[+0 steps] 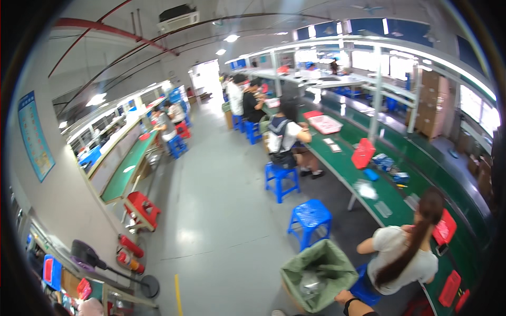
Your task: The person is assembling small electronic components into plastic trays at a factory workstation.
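My right hand (345, 297), with a dark band at the wrist, comes in at the lower edge. Its fingers are closed on the rim of a waste bin lined with a green bag (296, 274). Inside the liner lies crumpled clear plastic (312, 283). A brownish side of the bin shows low on its left. My left hand is outside the picture. Part of a light shoe (278, 313) shows at the bottom edge, left of the bin.
A seated co-worker (403, 258) is just right of the bin. Beyond it stands a blue stool (310, 216). A long green workbench (345, 171) with red trays and seated people runs along the right. Fire extinguishers (130, 258) and a red stool (142, 210) line the left wall.
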### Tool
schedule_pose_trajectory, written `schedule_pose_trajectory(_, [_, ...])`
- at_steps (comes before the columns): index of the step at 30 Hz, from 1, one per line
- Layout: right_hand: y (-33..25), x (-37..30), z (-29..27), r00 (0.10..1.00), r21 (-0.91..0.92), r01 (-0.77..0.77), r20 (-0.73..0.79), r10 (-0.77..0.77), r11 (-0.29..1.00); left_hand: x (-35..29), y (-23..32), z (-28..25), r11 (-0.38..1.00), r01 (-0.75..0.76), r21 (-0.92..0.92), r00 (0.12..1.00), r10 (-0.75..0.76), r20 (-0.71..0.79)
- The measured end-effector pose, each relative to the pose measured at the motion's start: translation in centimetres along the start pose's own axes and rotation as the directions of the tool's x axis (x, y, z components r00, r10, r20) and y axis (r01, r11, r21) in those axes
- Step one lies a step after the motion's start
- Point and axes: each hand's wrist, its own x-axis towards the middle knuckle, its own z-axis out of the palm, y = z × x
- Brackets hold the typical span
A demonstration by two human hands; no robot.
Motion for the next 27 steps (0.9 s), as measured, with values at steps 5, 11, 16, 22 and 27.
schedule_pose_trajectory(5, [-22.4, 7.2, -1.4, 0.884, -0.099, 0.453, 0.181, -0.432, 0.886, 4.4, 3.7, -7.6, 0.975, -0.128, 0.183, 0.99, 0.137, -0.037])
schedule_pose_trajectory(11, [-41.9, 11.8, -1.4, 0.669, 0.085, 0.736, 0.06, -0.741, 0.671, 20.3, 15.5, -8.6, 0.801, -0.421, 0.425, 0.907, 0.375, 0.191])
schedule_pose_trajectory(16, [-48.3, 15.6, -3.8, 0.777, 0.28, 0.617, -0.072, -0.625, 0.735, 34.0, 24.6, -15.5, 0.473, -0.624, 0.622, 0.779, 0.431, 0.455])
schedule_pose_trajectory(22, [-42.7, 15.0, -9.1, 0.942, 0.526, 0.315, -0.279, -0.189, 0.79, 50.2, 47.3, -16.1, 0.488, -0.232, 0.841, 0.966, 0.018, 0.257])
schedule_pose_trajectory(27, [-29.0, 16.6, -3.0, 0.932, 0.618, -0.089, -0.225, 0.284, 0.781, 57.3, 74.9, -5.5, 0.148, -0.297, 0.943, 0.946, 0.177, 0.271])
